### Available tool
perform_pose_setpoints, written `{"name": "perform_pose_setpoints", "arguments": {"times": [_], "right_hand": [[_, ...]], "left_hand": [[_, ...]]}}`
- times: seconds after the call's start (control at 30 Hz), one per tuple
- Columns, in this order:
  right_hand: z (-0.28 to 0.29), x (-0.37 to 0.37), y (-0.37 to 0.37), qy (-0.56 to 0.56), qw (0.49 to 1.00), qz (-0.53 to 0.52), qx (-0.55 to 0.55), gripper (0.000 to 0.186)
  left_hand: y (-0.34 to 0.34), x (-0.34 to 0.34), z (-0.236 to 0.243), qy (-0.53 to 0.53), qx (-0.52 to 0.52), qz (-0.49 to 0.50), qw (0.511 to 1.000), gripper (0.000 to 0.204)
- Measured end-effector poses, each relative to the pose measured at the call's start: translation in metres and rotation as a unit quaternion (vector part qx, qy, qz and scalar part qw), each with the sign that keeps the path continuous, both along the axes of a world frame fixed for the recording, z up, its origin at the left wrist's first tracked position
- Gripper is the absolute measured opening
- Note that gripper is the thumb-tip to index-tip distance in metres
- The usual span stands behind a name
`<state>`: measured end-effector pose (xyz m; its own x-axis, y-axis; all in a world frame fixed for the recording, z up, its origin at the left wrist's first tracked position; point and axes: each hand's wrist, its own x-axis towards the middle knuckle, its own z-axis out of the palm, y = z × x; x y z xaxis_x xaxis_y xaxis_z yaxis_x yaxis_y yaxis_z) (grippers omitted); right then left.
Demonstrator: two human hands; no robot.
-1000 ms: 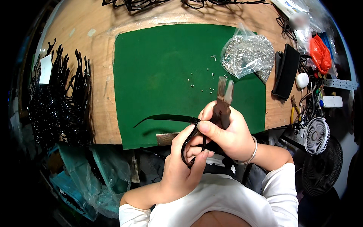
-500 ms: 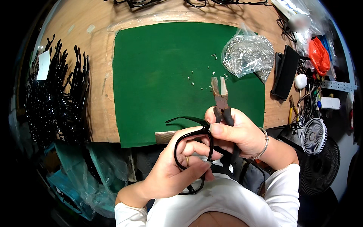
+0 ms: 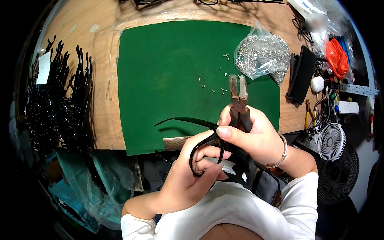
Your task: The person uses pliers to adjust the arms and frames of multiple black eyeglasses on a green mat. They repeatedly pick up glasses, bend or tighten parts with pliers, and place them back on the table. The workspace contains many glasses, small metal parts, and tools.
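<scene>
A black glasses frame (image 3: 193,160) is gripped in my left hand (image 3: 182,182), fingers wrapped through and around its rim. One temple arm (image 3: 188,119) sticks out to the left over the mat's near edge. My right hand (image 3: 256,138) is closed around the dark handles of a pair of pliers (image 3: 239,105), whose jaws point away from me and stand apart with nothing between them. The right thumb presses on the hinge corner of the frame. Small silvery metal pieces (image 3: 203,86) lie scattered on the green mat (image 3: 160,72) beyond the pliers.
At the right of the mat lies a clear bag of tiny metal parts (image 3: 258,56). Many black glasses frames (image 3: 56,108) are heaped at the left. Further right are a black case-like object (image 3: 302,76), yellow-handled pliers (image 3: 308,116) and a white fan (image 3: 332,142).
The glasses frame has turned in my hands, and its temple arm now reaches further left. The pliers have shifted slightly right and away from me. The right thumb stays at the hinge corner.
</scene>
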<state>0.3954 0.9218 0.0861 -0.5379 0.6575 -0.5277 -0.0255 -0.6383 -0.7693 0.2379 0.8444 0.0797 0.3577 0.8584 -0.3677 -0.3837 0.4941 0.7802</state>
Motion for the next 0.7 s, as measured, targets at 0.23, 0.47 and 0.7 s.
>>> {"name": "perform_pose_setpoints", "arguments": {"times": [0.23, 0.47, 0.7], "right_hand": [[-0.006, 0.002, -0.004, 0.02, 1.0, -0.012, 0.0, 0.015], [0.001, 0.039, 0.004, -0.127, 0.958, 0.208, 0.148, 0.025], [0.021, 0.03, 0.014, -0.162, 0.894, 0.403, 0.108, 0.026]], "left_hand": [[0.005, -0.006, 0.006, -0.047, -0.073, -0.018, 0.996, 0.055], [0.004, -0.02, 0.01, -0.067, -0.089, -0.015, 0.994, 0.053], [0.002, -0.016, 0.011, -0.056, -0.101, -0.001, 0.993, 0.045]]}}
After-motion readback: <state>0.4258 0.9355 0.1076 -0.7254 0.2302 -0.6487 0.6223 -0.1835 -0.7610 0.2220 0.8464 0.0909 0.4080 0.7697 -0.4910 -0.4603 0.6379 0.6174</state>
